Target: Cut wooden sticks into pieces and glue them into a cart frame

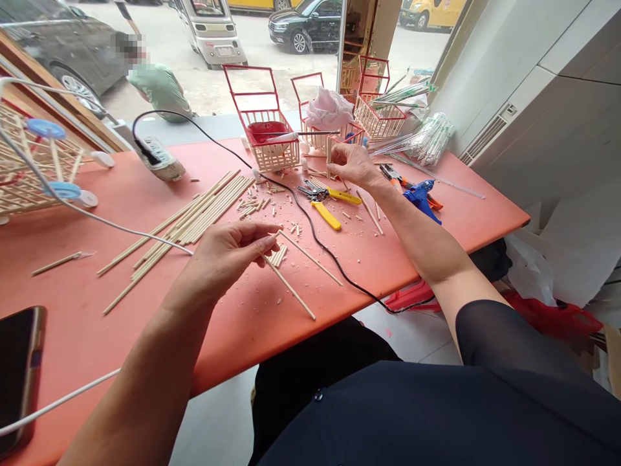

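My left hand (233, 252) is closed in a pinch above the table, on a thin wooden stick (291, 289) that slants down to the right. A second wooden stick (313, 260) starts at the same fingertips and spreads away from the first; whether the two are joined I cannot tell. Farther back, my right hand (353, 165) has its fingers closed on a short upright wooden stick (328, 157), in front of the stick-built baskets. Wire strippers (330, 204) with yellow handles lie between my hands, among cut stick pieces (252, 206). A row of short sticks (278, 256) lies beside my left fingertips.
Long wooden sticks (194, 217) lie at left on the orange table (160, 349). Red-rimmed stick baskets (274, 152) stand at the back. A blue glue gun (423, 199) and orange-handled pliers (392, 175) lie right. A black cable (310, 223) crosses the table; a phone (17, 375) lies near left.
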Tool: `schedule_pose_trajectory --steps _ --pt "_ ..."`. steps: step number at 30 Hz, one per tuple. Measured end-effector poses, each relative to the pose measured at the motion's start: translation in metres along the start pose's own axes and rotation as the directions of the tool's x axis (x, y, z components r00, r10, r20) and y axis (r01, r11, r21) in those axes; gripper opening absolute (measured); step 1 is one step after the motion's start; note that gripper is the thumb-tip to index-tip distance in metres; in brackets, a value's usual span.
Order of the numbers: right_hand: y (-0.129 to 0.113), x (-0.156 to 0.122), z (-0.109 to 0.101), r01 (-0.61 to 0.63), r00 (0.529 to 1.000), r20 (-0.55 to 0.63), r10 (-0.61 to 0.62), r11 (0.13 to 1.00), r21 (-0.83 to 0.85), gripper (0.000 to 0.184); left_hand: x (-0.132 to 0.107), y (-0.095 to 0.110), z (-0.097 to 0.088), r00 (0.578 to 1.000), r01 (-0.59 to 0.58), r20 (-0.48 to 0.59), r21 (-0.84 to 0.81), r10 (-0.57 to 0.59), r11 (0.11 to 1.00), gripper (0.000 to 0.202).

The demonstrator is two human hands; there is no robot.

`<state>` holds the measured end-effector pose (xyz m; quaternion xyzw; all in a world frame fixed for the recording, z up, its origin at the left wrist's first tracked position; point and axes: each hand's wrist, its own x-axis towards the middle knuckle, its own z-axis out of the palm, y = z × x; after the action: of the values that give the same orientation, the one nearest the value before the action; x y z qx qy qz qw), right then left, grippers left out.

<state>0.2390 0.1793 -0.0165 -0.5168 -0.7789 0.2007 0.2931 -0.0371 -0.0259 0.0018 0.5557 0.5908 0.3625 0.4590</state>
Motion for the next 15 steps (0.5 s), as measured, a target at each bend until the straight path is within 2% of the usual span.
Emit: schedule_pose_trajectory --steps 9,12,15 --pt "-0.004 -0.0069 0.0104 -0.022 0.998 0.057 0.027 0.995 -0.095 0.015 -0.0024 0.0022 -0.0002 1.0 -0.007 -0.002 0.003 0.007 1.0 0.048" --pt "-0.0031 -0.0088 0.0111 -0.033 0.998 0.05 0.038 0.996 -0.081 0.01 -0.0029 0.0025 -0.0004 1.0 -0.013 -0.005 0.018 0.013 1.0 0.047" --pt "-0.0001 -0.0091 0.0117 -0.04 0.999 0.031 0.042 0.998 -0.057 0.014 -0.002 0.0013 -0.0011 1.0 -0.022 0.0 0.02 0.022 1.0 0.048"
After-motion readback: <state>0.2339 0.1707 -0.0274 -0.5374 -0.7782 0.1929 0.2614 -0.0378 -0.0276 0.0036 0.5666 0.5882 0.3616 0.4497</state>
